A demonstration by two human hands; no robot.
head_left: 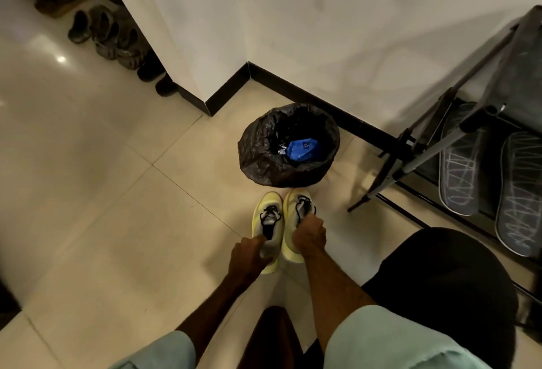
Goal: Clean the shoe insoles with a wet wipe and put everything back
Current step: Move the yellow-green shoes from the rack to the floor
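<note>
Closest to me are the person's pale green sleeves and two bare forearms reaching down. The left hand (249,254) has its fingers curled into the heel opening of the left shoe (268,222). The right hand (309,236) clamps the collar of the right shoe (299,207) by the black laces. Both yellow trainers stand side by side on the floor (117,192), toes just short of the bin (289,146).

Right of the bin, on the low shelf of the shoe rack (440,122), lie what look like the two insoles (460,160), grey and flat, though the angle is poor. So I judge the shoes are being handled with their insoles out. Next, each insole needs feeding back into its own shoe, and the pair needs setting on the rack.

A blue packet (302,148) sits inside the bin's black liner. The floor is glossy cream tile. Behind the bin a white wall (322,17) meets a black skirting (228,87), and far left of it more shoes (111,34) line the wall.
</note>
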